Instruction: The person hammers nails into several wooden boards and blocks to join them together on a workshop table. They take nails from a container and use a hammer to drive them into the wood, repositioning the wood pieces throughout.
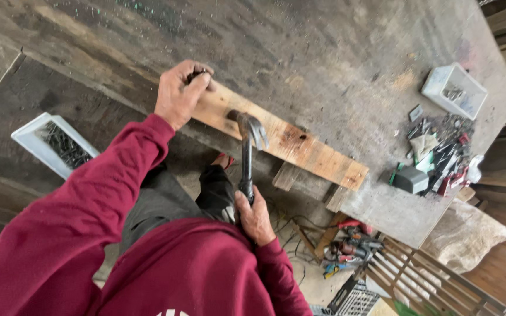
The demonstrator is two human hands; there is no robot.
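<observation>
A light wooden plank lies across the edge of a dark, worn workbench. My left hand presses down on the plank's left end, fingers curled over its far edge with something small and dark under them. My right hand grips the black handle of a claw hammer. The hammer's metal head rests on or just above the plank, a little right of my left hand. Red sleeves cover both my arms.
A white tray of nails sits on the bench at left. At the right are a white plastic tub, a small dark box and a pile of small tools. Power tools and cables lie on the floor beside wooden slats.
</observation>
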